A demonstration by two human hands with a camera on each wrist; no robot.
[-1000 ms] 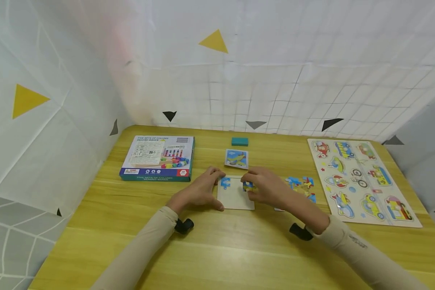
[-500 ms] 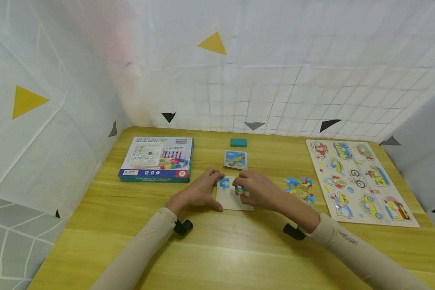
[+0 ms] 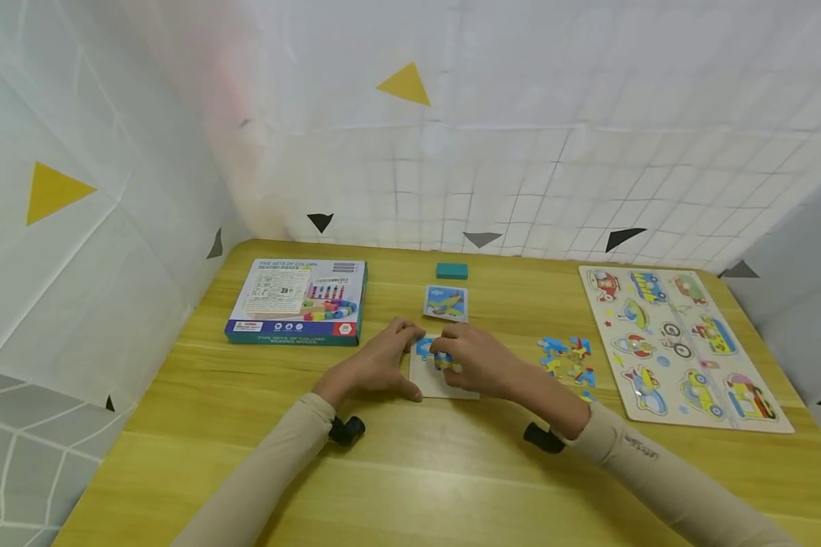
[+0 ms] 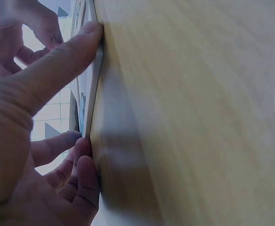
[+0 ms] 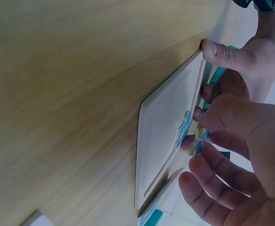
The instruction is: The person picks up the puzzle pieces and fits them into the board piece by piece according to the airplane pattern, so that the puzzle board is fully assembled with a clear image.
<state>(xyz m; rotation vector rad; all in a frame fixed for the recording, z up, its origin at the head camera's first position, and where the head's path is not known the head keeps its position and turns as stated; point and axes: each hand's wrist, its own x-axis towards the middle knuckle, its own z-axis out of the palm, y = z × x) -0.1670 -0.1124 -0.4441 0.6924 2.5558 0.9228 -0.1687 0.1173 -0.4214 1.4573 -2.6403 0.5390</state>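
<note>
A pale wooden puzzle board lies flat in the middle of the table, with one blue jigsaw piece in its far left corner. My left hand holds the board's left side, thumb at the near corner and fingertips at the far one. In the left wrist view that thumb presses on the board's edge. My right hand pinches a blue and yellow jigsaw piece between thumb and fingers. The held piece is close over the board, right beside the blue piece.
Several loose jigsaw pieces lie right of the board. Behind it are a picture card of an airplane and a small teal block. A boxed bead set is at left, a vehicle peg puzzle at right.
My right hand has moved left across the board with the jigsaw piece, from its right side to beside the blue piece. The left hand has stayed at the board's left side.
</note>
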